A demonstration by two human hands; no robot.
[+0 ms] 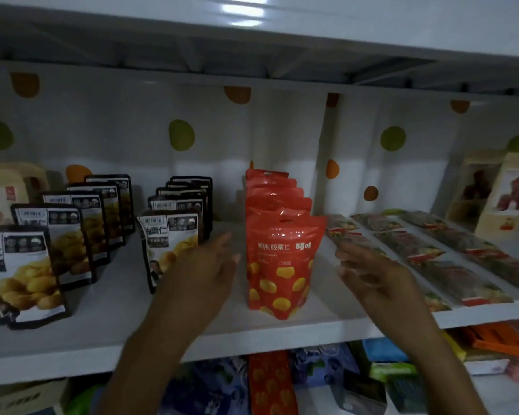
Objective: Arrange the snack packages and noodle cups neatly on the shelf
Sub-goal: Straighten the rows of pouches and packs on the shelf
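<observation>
A row of red chestnut pouches (282,259) stands upright in the middle of the white shelf (252,327), front to back. My left hand (204,271) hovers just left of the front pouch, fingers straight, holding nothing. My right hand (369,274) hovers just right of it, fingers relaxed, holding nothing. Two rows of black-and-white chestnut pouches stand to the left, one row (171,235) close to my left hand and another (24,271) further left. Both hands look blurred.
Flat clear-wrapped snack packs (432,253) lie in rows on the shelf's right part. Beige boxes (501,193) stand at the far right and another beige box (6,190) at the far left. A lower shelf holds mixed packages (270,384). Another shelf board (252,31) hangs overhead.
</observation>
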